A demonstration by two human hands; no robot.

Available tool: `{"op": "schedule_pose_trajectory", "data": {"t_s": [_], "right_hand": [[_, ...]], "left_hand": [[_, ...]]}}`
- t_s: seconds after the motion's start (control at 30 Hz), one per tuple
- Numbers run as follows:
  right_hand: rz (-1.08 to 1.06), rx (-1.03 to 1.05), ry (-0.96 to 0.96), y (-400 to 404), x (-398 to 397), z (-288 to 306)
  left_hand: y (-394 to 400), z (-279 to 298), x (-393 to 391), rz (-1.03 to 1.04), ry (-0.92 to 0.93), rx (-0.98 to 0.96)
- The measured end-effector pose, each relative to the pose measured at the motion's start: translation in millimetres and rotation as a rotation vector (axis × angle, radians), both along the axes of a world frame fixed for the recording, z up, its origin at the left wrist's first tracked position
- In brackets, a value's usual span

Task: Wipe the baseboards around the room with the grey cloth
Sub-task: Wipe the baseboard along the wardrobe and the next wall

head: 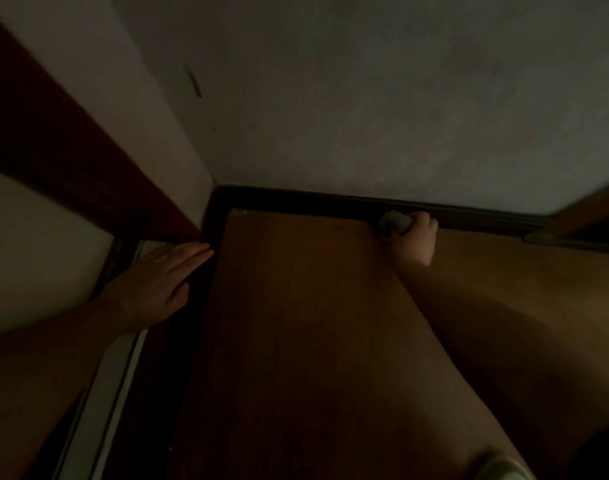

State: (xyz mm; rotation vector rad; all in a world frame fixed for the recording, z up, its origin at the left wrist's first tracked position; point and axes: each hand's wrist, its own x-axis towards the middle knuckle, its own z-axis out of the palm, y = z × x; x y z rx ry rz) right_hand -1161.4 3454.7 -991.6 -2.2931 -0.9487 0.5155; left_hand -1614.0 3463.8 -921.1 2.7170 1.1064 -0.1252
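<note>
A dark baseboard runs along the foot of the far white wall and turns at the corner down the left side. My right hand grips the bunched grey cloth and holds it against the far baseboard, right of the corner. My left hand lies flat with straight fingers against the left baseboard and the frame beside it, fingertips pointing toward the corner.
The scene is dim. A brown wooden floor fills the middle. A dark red-brown frame slants across the left, with a white sill or track below it. Wooden furniture stands at the far right.
</note>
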Motion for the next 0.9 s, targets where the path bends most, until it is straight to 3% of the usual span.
{"op": "schedule_pose_trajectory", "data": {"t_s": [0.2, 0.3, 0.43, 0.67, 0.9], "right_hand": [[-0.056, 0.006, 0.027, -23, 53, 24], [-0.047, 0.036, 0.089, -37, 62, 26], [-0.07, 0.101, 0.181, -65, 54, 17], [-0.119, 0.151, 0.17, -99, 56, 16], [-0.088, 0.148, 0.206, -98, 46, -4]], "left_hand": [[1, -3, 9, -0.044, 0.087, 0.091], [7, -6, 38, -0.26, 0.154, 0.147], [-3, -33, 134, -0.491, 0.406, -0.002], [-39, -78, 270, -0.052, 0.401, -0.46], [-50, -104, 275, -0.014, 0.312, -0.464]]}}
